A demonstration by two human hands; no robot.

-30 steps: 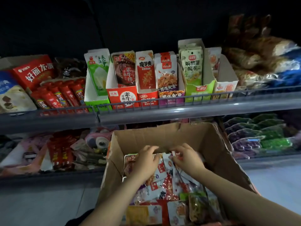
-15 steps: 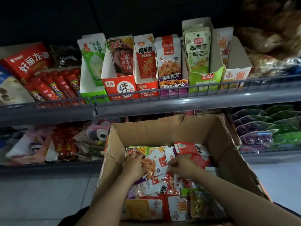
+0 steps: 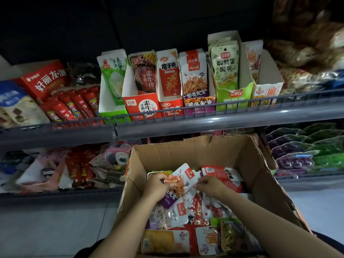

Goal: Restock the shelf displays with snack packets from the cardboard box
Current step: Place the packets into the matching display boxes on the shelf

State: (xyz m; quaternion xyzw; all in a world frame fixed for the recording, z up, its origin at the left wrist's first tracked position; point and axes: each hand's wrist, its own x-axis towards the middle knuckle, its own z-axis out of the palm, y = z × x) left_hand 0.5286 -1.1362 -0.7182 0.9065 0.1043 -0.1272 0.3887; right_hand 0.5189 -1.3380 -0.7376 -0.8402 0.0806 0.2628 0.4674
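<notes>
Box (image 3: pixel 247 164): open cardboard carton right under me, flaps ragged; I see it holding a loose heap of mixed snack packets, lying flat and overlapping, none standing.
Near packets: a yellow one (image 3: pixel 163 242) and a green-vegetable one (image 3: pixel 231 237) lie at the near edge, untouched; I judge them light, limp film pouches, slick on the face.
Left hand (image 3: pixel 158 187): my fingers are curled round a white-and-purple squid packet (image 3: pixel 178 181), lifted part way out of the heap; a second like it may be bunched beneath, I cannot tell.
Right hand (image 3: pixel 210 186): fingers bent and pinching at the packet's white edge, beside the left hand; whether they truly hold it or only steady it I cannot tell.
Handling: I judge the packet near weightless, soft, crinkly and prone to slide from a flat grip; best taken by the stiffer sealed top or side seam, not the bulging middle; contents look thin and could crush if squeezed.
Red packets (image 3: pixel 221 173): lie against the far wall of the box, just beyond my right hand.
Shelf rail (image 3: pixel 204 116): grey wire front above the box; behind it stands a row of open display cartons.
Squid display (image 3: pixel 198 103): purple carton, mid-row, matching packets upright inside; my likely target.
Neighbours: red carton (image 3: pixel 141 107) to its left, green carton (image 3: pixel 234 97) to its right, both part filled.
</notes>
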